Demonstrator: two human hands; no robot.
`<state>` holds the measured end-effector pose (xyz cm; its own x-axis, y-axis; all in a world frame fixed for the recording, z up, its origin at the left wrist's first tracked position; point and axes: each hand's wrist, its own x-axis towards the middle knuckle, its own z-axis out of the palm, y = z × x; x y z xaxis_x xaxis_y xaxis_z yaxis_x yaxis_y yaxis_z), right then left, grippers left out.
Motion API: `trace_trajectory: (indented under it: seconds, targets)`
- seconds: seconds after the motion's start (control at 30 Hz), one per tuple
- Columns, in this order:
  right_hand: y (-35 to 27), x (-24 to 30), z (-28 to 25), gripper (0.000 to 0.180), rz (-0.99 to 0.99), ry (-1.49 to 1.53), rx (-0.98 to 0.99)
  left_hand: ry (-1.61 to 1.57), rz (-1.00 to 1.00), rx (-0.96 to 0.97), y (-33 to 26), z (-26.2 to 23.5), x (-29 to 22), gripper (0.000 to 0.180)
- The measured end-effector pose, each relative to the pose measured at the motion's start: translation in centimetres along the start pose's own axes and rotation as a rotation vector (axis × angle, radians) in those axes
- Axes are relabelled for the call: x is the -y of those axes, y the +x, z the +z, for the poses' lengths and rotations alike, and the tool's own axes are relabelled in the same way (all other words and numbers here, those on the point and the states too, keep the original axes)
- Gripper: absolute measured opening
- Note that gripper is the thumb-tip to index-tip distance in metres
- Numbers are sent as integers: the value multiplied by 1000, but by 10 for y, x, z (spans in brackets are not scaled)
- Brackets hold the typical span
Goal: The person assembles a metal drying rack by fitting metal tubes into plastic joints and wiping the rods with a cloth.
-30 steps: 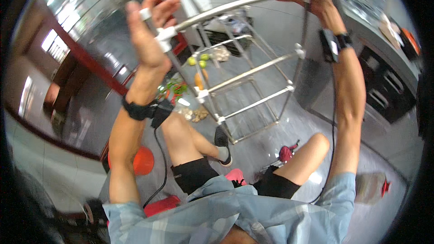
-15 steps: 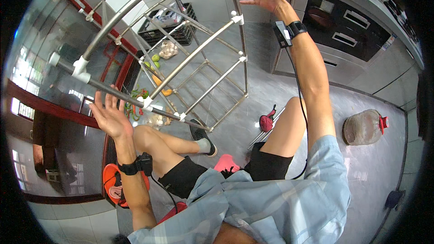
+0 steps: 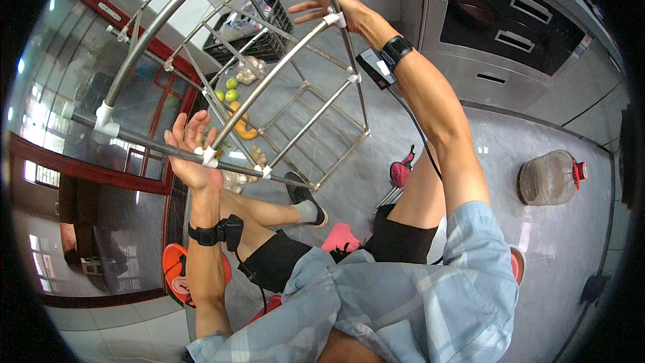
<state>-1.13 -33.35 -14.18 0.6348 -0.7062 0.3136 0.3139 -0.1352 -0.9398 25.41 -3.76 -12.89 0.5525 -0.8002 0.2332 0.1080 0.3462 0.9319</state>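
We press our left hand (image 3: 191,151) and right hand (image 3: 334,3) — both open, fingers spread, gripping nothing — against the silver metal-tube rack frame with white joints (image 3: 269,87), tilted above our knees, over the grey floor.

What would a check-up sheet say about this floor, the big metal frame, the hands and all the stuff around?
Surface: grey tiled floor, glossy, with light reflections.
Job's things: silver metal tube rack with white plastic joints, tilted across the view above the seated person's legs.
Clutter: black plastic crate; green round fruits; clear plastic water jug with red cap; orange round stool.
Fingers: left hand open, palm against a tube by a joint; right hand open, fingers spread, touching an upper tube.
Cables: thin black cable from the left wrist band, another along the right forearm.
Surroundings: steel cabinet with dark drawers; red-framed glass door.
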Motion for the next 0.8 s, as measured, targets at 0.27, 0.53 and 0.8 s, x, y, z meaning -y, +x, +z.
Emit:
trace_trajectory:
  seconds: [0.27, 0.53, 0.8]
  targets:
    - [-67, 3, 3, 46, -123, 38, -324, 286, 888, -229, -39, -20, 1, 34]
    - [-83, 5, 44, 44, -121, -276, -550, 347, 397, 522, -52, 109, 71, 33]
    - [-60, 11, 64, 36, -89, -590, -793, -668, -197, 229, 8, 189, 103, 40]
